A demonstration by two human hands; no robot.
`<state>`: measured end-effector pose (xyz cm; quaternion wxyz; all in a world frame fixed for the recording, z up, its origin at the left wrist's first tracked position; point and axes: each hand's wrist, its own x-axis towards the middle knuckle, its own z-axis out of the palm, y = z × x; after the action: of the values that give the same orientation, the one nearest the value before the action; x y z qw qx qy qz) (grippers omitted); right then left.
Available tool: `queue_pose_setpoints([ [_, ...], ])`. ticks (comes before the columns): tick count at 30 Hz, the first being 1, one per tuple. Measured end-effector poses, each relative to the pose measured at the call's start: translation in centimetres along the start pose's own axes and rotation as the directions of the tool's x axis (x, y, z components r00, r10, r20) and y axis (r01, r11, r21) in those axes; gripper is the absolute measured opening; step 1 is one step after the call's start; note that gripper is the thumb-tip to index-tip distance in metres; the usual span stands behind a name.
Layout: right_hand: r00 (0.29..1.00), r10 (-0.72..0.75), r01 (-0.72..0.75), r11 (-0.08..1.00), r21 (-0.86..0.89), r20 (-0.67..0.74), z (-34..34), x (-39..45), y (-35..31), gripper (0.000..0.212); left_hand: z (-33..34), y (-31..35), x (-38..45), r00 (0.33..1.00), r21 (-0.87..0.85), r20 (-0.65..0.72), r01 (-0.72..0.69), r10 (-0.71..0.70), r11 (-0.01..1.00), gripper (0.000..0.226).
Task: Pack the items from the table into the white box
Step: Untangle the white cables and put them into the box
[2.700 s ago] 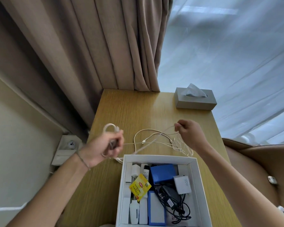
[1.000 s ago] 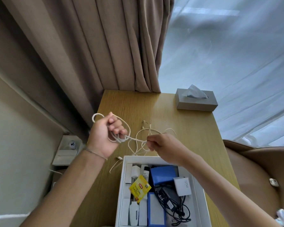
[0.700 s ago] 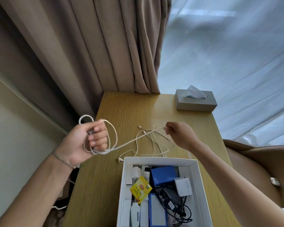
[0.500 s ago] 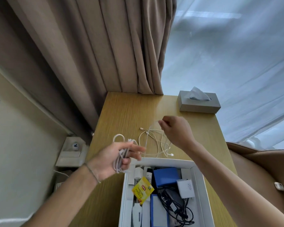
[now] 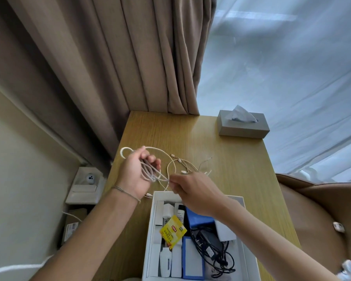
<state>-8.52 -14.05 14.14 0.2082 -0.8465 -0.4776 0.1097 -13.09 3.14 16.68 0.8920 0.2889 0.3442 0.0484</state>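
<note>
- Head view, progress: your box [image 5: 242,201] sits at the near edge of the tabletop [image 5: 237,159], already well stocked. You judge the packing mostly done.
- Still outside: the cable [image 5: 171,166], white, part coiled and part loose on the tabletop just beyond the box's far rim.
- Left hand [image 5: 137,173]: curled round several gathered loops of the cable, one loop standing out above the knuckles.
- Right hand [image 5: 193,189]: pinching a strand of the cable just beside the left hand, above the box's far rim.
- Remaining, as you may judge: finish the coil, then lay it in the box. The tissue box [image 5: 243,126] at the far right corner may or may not belong to the task; you cannot tell.
- Cable: thin, limp, matte white, with small plugs on several loose ends spread over the wood; inclined to tangle.
- Box: rigid white card, rectangular, straight-walled, open-topped.
- Contents: tea packet [image 5: 173,232], yellow, flat, glossy paper; blue case [image 5: 199,219], smooth and boxy; black adapter [image 5: 209,240] with a glossy black cord in loose loops; small white oblong packs along the left wall.
- Tabletop: light wood grain, smooth, flat.
- Tissue box: grey, matte, oblong, a tissue peaking from its slot.
</note>
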Motion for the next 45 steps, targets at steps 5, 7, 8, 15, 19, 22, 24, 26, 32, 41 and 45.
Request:
queue_pose_setpoints([
  [5,0.989,0.139,-0.135,0.987,-0.082,0.052,0.5,-1.2,5.8,0.021,-2.2,3.9,-0.1,0.986,0.02,0.155,0.052,-0.054,0.998,0.044],
  [7,0.978,0.205,-0.202,0.976,-0.084,0.026,0.1,-1.3,8.0,0.022,-3.3,5.1,-0.1,0.975,0.075,0.201,0.079,-0.093,0.994,0.043],
  [8,0.969,0.247,-0.246,0.966,-0.081,0.005,-0.2,-1.4,8.9,0.023,-3.9,5.6,-0.1,0.968,0.105,0.222,0.093,-0.114,0.99,0.042],
  [15,0.882,0.429,-0.423,0.903,0.075,-0.195,-3.4,0.6,9.7,0.041,-5.4,4.3,-1.1,0.851,0.637,0.38,0.044,-0.363,0.77,0.03],
  [19,0.896,0.367,-0.35,0.93,0.111,-0.251,-4.2,2.0,5.0,0.04,-3.1,0.3,-1.8,0.893,0.658,0.282,0.087,-0.352,0.748,0.039],
  [22,0.957,0.272,-0.257,0.955,0.146,-0.1,-3.3,2.1,1.1,0.036,-1.5,-2.0,-1.6,0.949,0.55,0.189,0.111,-0.253,0.828,0.041],
  [24,0.983,0.181,-0.178,0.978,0.107,-0.018,-2.1,1.6,-0.8,0.034,-0.8,-2.5,-1.3,0.973,0.483,0.159,0.073,-0.169,0.872,0.043],
  [26,0.995,0.097,-0.097,0.995,0.012,-0.018,-1.1,1.0,-1.6,0.032,-0.3,-2.7,-1.2,0.985,0.443,0.15,0.014,-0.089,0.897,0.041],
  [32,0.995,0.092,-0.094,0.995,0.044,0.041,0.7,-1.2,-0.4,0.042,-0.9,-1.9,-0.5,0.992,0.157,0.124,-0.022,0.002,0.987,0.048],
  [41,0.898,0.319,-0.438,0.566,0.698,0.304,0.1,-5.0,5.7,0.031,-3.1,-3.1,-0.6,0.855,0.235,0.408,0.24,-0.319,0.942,0.04],
  [45,0.875,0.387,-0.442,0.401,0.802,0.289,-0.6,-5.6,6.5,0.029,-3.5,-4.7,-0.8,0.768,0.317,0.487,0.288,-0.416,0.904,0.041],
])
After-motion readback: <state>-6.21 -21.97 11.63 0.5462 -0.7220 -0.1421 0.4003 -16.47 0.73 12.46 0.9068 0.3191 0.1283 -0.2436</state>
